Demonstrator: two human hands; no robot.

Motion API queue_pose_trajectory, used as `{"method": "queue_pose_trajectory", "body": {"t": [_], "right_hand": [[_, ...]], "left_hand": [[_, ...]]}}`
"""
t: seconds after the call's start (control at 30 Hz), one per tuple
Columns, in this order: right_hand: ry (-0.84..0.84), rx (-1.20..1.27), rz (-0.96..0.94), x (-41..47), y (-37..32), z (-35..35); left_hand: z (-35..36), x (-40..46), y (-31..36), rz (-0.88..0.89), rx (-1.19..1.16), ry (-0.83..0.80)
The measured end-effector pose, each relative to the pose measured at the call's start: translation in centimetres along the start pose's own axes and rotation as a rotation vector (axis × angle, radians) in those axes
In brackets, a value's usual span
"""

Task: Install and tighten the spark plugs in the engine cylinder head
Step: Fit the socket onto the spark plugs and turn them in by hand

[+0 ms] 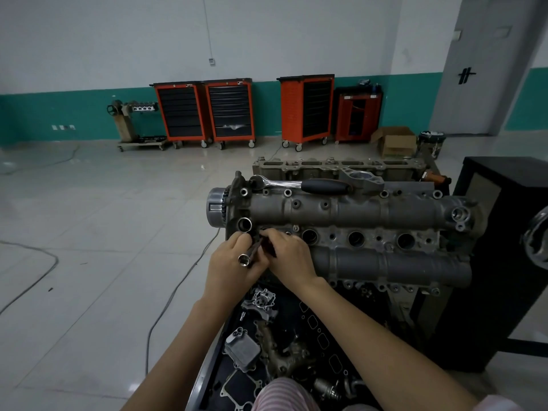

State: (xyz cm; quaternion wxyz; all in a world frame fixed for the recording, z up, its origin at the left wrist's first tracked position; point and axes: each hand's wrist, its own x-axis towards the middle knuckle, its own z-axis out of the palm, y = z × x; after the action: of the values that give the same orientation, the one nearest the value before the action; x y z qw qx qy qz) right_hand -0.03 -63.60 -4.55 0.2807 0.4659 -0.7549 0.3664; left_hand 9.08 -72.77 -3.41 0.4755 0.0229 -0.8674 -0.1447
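Now both hands, L (229,264) & R (289,255), grip socket extension (250,255) at cyl head (355,212).

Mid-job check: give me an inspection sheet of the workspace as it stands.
Surface: tiled floor; engine on a stand.
Job's things: cylinder head, three plug wells open; socket at the leftmost well; ratchet lies on top.
Clutter: loose parts and gaskets in tray below.
Grippers: left hand and right hand both grip the socket.
Cables: one runs across the floor.
Surroundings: tool carts, cardboard box, black cabinet.
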Motion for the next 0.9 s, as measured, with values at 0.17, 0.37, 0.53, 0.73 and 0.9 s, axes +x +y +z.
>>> {"method": "queue_pose_trajectory", "body": {"t": [0.17, 0.37, 0.53, 0.73, 0.9], "right_hand": [[-0.042, -0.071, -0.035, 0.0, 0.0, 0.2], [-0.063, -0.088, 0.037, 0.0, 0.5, 0.8], [-0.022, -0.044, 0.061, -0.1, 0.2, 0.6], [-0.079, -0.054, -0.01, 0.0, -0.1, -0.3], [0.024, 0.013, 0.024, 0.0, -0.7, -0.5]], "left_hand": [[0.0, 0.1, 0.5, -0.069, -0.019, -0.025], [0.2, 0.2, 0.5, -0.094, -0.032, 0.013], [0.3, -0.1, 0.3, -0.095, -0.049, 0.011], [0.1, -0.4, -0.4, -0.071, -0.089, -0.06], [0.0, -0.2, 0.0, -0.04, -0.036, -0.014]]}}
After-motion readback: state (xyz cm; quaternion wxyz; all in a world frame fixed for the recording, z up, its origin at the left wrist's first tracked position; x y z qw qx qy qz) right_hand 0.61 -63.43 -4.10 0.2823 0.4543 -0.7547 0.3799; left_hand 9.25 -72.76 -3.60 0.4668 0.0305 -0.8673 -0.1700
